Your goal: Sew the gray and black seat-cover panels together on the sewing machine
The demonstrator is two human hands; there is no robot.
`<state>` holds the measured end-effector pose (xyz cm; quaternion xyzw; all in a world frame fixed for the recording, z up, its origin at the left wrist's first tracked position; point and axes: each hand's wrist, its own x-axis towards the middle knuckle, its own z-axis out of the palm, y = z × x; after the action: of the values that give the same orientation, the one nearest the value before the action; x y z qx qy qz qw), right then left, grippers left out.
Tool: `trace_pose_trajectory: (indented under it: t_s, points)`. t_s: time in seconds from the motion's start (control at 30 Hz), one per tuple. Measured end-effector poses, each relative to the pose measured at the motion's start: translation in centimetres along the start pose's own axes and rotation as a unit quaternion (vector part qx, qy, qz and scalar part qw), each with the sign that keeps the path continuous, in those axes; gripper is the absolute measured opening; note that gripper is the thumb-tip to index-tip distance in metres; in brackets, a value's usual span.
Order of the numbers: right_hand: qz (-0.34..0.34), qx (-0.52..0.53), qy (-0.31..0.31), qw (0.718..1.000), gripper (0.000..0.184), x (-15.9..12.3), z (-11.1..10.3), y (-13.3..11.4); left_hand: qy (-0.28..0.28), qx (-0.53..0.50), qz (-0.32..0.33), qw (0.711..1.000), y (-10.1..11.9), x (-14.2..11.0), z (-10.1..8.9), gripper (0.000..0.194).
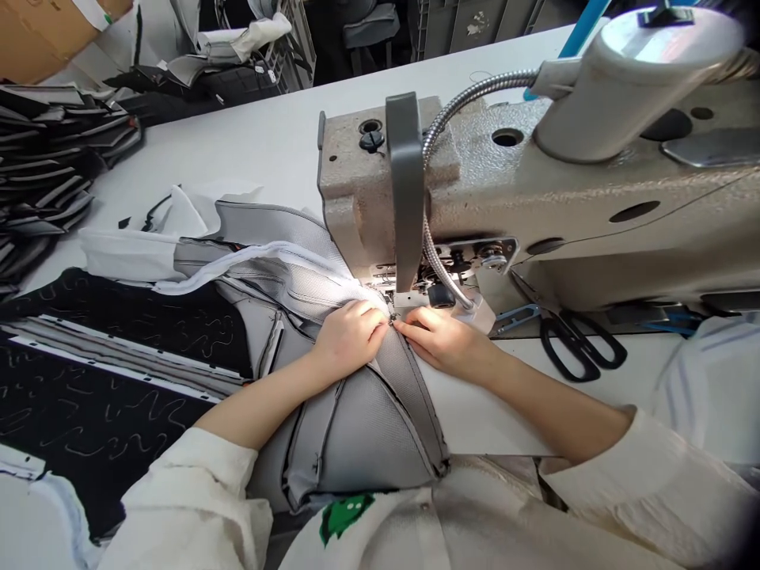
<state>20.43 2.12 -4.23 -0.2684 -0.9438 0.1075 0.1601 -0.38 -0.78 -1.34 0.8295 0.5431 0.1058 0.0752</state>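
A grey sewn cover with dark seams lies under the needle end of a sewing machine and hangs toward my lap. My left hand rests on it just left of the presser foot, fingers curled down and gripping the fabric. From the other side my right hand pinches the cover's edge close to the needle. The two hands' fingertips nearly meet there. A white strip runs along the cover to the left. The needle tip itself is too small to make out.
Black-handled scissors lie right of my right hand, beside blue thread snips. Dark cut pieces are piled at the left. A black panel spreads over the table's left side. Bins stand behind the table.
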Motion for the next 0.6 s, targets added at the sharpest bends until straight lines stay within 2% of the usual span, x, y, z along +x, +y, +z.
trace_pose_trajectory:
  t_s: [0.33,0.6]
  points:
    - [-0.034,-0.082,0.046,0.995,0.031,0.3,0.2,-0.2,0.053,0.011,0.051,0.997,-1.2,0.3,0.3,0.018]
    - [-0.021,-0.119,0.067,0.99,0.03,0.6,1.0,-1.4,0.05,0.024,0.119,0.991,-2.6,0.8,0.0,0.016]
